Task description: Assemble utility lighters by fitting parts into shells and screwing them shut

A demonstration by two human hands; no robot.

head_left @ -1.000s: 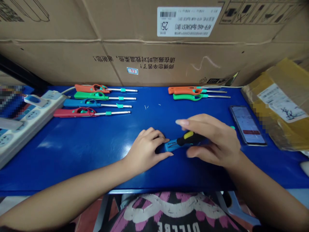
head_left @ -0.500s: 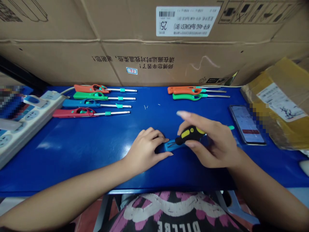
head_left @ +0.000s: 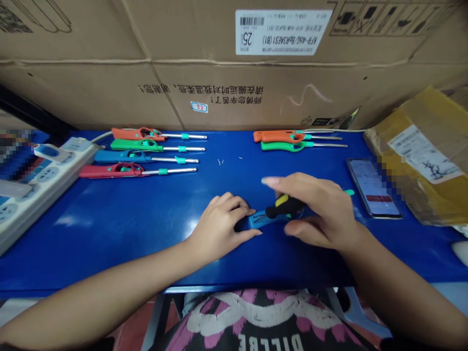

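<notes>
Flat on the blue table lies a blue gas lighter [head_left: 259, 220], its handle partly covered by my hands. My left hand [head_left: 224, 222] presses its handle end down, fingertips and thumb on either side. My right hand [head_left: 321, 212] is curled round a black and yellow screwdriver [head_left: 283, 207], tilted with its narrow end against the lighter's handle. The thumb is slightly apart from the screwdriver, and the index finger is stretched out over it. A green tip [head_left: 350, 192] shows beyond my right hand. The exact point of contact is too small to make out.
Several lighters, among them a red one [head_left: 113, 170], lie at the left. Orange and green lighters [head_left: 281, 146] lie at the back right. Tiny pale slivers [head_left: 220, 162] are between them. A power strip [head_left: 47, 173], phone [head_left: 375, 187], parcel [head_left: 420, 161] and large carton [head_left: 219, 78] surround the work.
My right hand has turned and its fingers have shifted on the screwdriver, with the thumb moved away from the handle. My left hand and the blue lighter have stayed in place.
</notes>
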